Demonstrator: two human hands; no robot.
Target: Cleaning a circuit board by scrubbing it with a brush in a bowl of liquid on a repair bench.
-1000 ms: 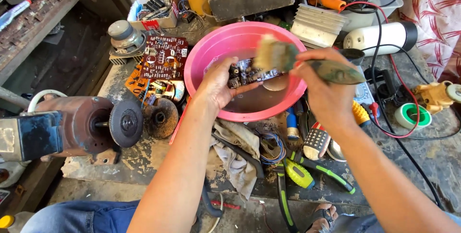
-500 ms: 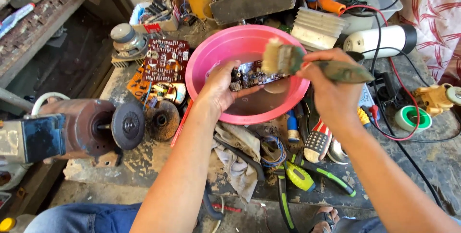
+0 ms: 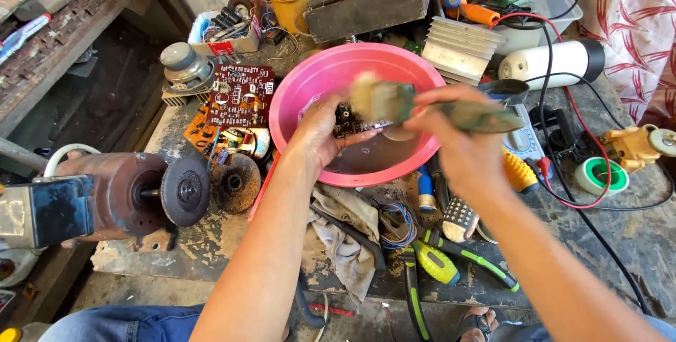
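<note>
My left hand [image 3: 318, 134] holds a dark circuit board [image 3: 350, 119] over a pink basin [image 3: 317, 74] with murky liquid in it. My right hand [image 3: 461, 141] grips a worn paintbrush [image 3: 422, 106] by its greenish handle. The pale bristles are blurred and lie across the board, at its left part. Both hands hover above the basin's middle.
A red circuit board [image 3: 241, 94] and orange parts lie left of the basin. A rusty bench grinder [image 3: 127, 190] stands at left. A rag [image 3: 345, 233], pliers [image 3: 415, 278], screwdrivers [image 3: 472, 254], a white cylinder [image 3: 556, 60], tape rolls and red and black wires crowd the bench.
The paintbrush has swept left across the circuit board, its bristles now blurred. My right hand shifted left with it; my left hand keeps the board over the basin.
</note>
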